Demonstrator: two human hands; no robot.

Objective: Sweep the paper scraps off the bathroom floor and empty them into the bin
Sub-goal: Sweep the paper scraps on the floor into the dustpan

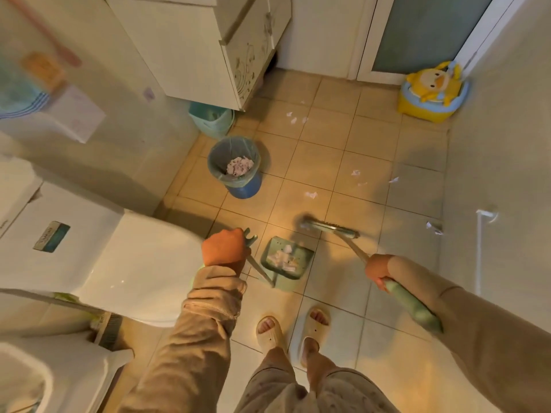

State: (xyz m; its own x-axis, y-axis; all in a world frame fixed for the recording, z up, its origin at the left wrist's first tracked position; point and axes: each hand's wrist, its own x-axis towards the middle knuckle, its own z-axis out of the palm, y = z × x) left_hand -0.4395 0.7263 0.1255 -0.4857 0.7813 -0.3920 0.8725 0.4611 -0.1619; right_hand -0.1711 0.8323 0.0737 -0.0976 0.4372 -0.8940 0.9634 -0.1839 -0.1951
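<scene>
My left hand (224,247) is closed around the long handle of a green dustpan (286,262) that rests on the tiled floor and holds several white paper scraps. My right hand (378,269) grips the broom handle; the broom head (329,226) touches the floor just beyond the dustpan. More paper scraps (311,194) lie scattered on the tiles further out, some near the right wall (434,227) and some near the cabinet (293,118). The blue bin (235,166), lined with a bag and holding crumpled paper, stands ahead to the left.
A white toilet (134,263) is close on my left. A cabinet (208,49) stands at the back left with a teal tub (211,119) under it. A yellow duck potty (432,90) sits in the far right corner by the door. My slippered feet (293,329) are behind the dustpan.
</scene>
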